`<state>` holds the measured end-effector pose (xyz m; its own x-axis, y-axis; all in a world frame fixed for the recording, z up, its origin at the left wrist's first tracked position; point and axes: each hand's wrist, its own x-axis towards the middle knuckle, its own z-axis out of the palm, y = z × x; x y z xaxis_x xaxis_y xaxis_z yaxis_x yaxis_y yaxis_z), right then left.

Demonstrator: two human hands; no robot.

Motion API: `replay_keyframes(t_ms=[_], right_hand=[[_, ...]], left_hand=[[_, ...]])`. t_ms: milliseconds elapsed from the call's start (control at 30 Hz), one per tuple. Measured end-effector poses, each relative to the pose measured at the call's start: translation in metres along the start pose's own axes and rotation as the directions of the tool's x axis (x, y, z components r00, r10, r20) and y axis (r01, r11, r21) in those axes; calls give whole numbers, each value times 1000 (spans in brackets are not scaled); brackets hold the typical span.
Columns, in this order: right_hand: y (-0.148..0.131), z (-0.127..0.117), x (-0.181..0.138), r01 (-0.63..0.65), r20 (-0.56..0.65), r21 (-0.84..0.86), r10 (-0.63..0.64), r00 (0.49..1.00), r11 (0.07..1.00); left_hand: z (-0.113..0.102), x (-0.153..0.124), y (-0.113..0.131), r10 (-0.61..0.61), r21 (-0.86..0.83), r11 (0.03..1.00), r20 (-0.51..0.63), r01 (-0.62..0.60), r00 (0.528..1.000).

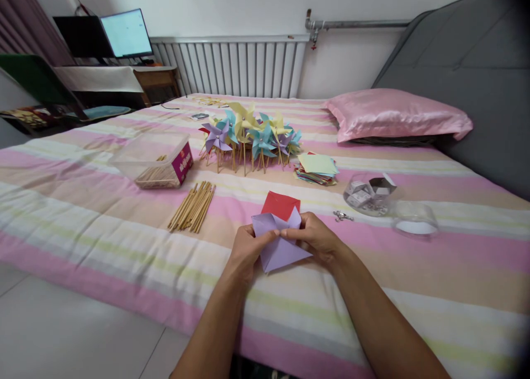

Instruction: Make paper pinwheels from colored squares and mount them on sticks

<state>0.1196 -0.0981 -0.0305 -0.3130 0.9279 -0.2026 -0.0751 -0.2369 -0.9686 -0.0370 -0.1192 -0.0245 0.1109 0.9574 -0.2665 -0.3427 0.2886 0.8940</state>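
Note:
A purple paper square (281, 253), cut in from its corners, is held between my two hands above the bed. My left hand (248, 246) pinches its left side, with the thumb at the middle. From the right, my right hand (317, 236) grips the same sheet, its thumb also pressed near the centre. Two of the paper's points stand up and curl inward. Just behind lies red paper (280, 204), flat on the bedspread. My fingers under the purple paper are hidden.
Finished pinwheels (248, 131) stand in a cluster at the back. Wooden sticks (194, 207) lie left, beside a clear plastic box (159, 166). Stacked coloured paper (317, 168), small metal pins (343, 216), a clear tub (366, 196), its lid (414, 219) and a pink pillow (393, 114) are right.

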Motion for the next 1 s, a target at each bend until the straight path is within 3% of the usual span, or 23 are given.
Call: replay_keyframes(t_ms=[133,400,667,767,867,900,933,1000], right_hand=[[-2,0,-1,-15,7,-15,15,1000,1000],[2,-2,0,63,24,-51,-61,998,997],[-5,5,2,260,5,-52,-260,966,964],[-6,3,5,403,-174,-124,-420,891,907],[-7,0,3,532,-350,-290,-606,714,795],[-7,0,1,544,-347,-335,-637,688,770],[-7,1,-1,540,-304,-364,-644,702,759],[-7,4,-4,505,-134,-383,-587,798,774]], left_hand=[[-2,0,1,2,50,999,-6,-2,1000],[-8,3,-1,8,55,998,95,-13,995],[0,4,3,83,-38,995,-176,-91,981],[-3,8,4,108,-61,989,-311,-133,944],[-6,11,5,111,-130,976,-387,-173,915],[-7,12,6,109,-159,969,-401,-187,910],[-8,12,7,108,-188,962,-409,-199,906],[-9,13,8,105,-239,946,-411,-218,905]])
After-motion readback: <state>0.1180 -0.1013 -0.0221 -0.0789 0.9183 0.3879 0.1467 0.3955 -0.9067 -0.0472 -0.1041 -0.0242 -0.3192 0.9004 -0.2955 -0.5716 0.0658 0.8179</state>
